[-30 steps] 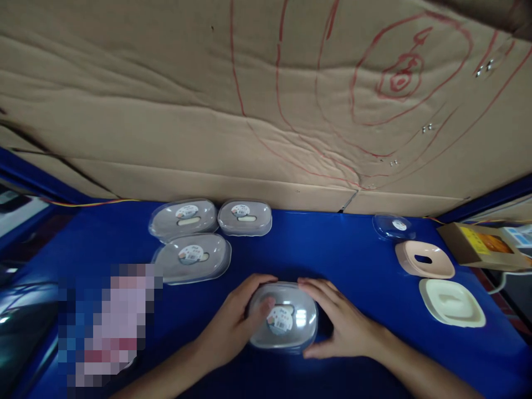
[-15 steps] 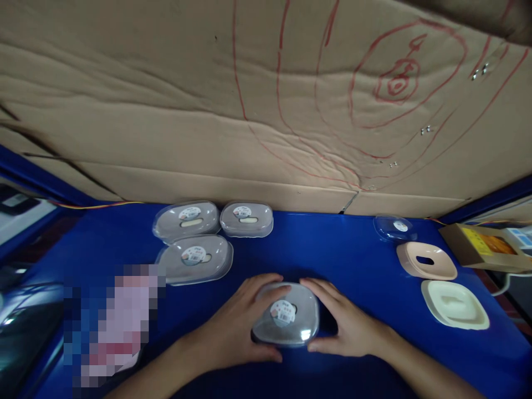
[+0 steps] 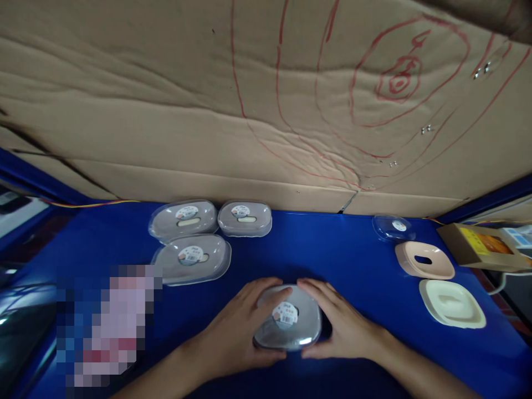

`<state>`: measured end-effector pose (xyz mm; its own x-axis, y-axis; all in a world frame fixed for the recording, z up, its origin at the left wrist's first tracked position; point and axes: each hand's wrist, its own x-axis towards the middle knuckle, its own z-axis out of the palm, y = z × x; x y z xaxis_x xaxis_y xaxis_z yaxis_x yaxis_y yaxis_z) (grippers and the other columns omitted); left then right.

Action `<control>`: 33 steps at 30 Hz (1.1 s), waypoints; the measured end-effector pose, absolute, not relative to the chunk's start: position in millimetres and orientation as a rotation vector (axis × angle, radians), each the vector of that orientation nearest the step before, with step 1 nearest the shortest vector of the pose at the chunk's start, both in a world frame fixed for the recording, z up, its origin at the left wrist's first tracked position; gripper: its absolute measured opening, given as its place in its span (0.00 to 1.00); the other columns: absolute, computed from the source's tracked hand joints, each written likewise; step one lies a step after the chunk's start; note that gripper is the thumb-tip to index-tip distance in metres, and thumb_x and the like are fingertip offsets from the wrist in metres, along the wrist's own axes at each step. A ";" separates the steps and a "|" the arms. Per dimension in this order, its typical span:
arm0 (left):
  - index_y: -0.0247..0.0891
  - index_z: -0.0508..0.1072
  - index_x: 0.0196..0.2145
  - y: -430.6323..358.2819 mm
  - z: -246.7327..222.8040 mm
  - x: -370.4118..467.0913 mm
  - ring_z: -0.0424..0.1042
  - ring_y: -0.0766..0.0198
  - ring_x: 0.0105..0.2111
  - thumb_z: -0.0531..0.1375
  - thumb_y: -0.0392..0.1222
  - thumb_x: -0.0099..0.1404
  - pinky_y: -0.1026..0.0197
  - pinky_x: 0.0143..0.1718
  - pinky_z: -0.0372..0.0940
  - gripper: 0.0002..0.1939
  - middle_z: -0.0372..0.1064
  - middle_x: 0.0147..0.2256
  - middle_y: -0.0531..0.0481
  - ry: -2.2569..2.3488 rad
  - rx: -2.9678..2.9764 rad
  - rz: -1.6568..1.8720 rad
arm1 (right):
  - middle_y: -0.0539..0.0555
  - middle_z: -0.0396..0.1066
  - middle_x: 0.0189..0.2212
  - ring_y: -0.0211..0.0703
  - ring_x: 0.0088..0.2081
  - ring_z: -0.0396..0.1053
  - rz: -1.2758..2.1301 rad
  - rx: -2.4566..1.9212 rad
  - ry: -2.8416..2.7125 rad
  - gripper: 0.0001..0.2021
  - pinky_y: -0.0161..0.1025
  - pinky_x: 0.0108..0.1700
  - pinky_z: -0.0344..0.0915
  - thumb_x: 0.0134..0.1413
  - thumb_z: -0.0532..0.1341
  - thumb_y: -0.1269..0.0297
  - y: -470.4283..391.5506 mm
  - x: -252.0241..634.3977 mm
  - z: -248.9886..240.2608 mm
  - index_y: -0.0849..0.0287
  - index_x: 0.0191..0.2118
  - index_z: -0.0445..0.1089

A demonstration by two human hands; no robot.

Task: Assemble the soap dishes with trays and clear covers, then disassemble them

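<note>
A grey soap dish with a clear plastic lid (image 3: 305, 327) and a round barcode sticker sits low at the middle of the blue table. My left hand (image 3: 253, 321) wraps its left side, the index finger lying over the lid and the thumb at the near edge. On the other side, my right hand (image 3: 347, 324) is closed around the dish's right edge, fingers at the far rim and thumb at the near rim. What the palms cover is hidden.
Several similar lidded dishes (image 3: 193, 257) are grouped at back left. At right lie a clear lid (image 3: 393, 227), a pink slotted insert (image 3: 438, 266) and a cream tray (image 3: 453, 305). Cardboard (image 3: 166, 138) walls the back; an open carton (image 3: 457, 249) stands at far right.
My right hand has come in closer, its thumb now against the near edge of the dish. The left thumb has drawn in too. The view has shifted slightly.
</note>
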<state>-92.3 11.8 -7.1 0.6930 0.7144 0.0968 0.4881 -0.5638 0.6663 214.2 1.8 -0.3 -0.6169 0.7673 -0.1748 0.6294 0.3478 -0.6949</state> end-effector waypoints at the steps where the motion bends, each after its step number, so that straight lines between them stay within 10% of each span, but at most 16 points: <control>1: 0.52 0.57 0.75 11.9 -6.1 -91.8 0.66 0.37 0.66 0.78 0.58 0.57 0.36 0.66 0.67 0.55 0.61 0.69 0.37 0.919 2.269 0.468 | 0.68 0.57 0.75 0.69 0.74 0.57 1.128 -1.260 -2.420 0.61 0.64 0.75 0.55 0.47 0.78 0.39 2.7 214.8 -0.5 0.54 0.80 0.50; 33: 0.50 0.56 0.75 15.0 -5.3 -95.3 0.70 0.37 0.62 0.81 0.57 0.51 0.38 0.61 0.71 0.63 0.64 0.67 0.36 0.905 2.441 0.489 | 0.70 0.46 0.79 0.66 0.77 0.51 0.907 -1.174 -2.539 0.65 0.55 0.74 0.61 0.56 0.75 0.42 -9.7 207.0 -5.8 0.54 0.82 0.29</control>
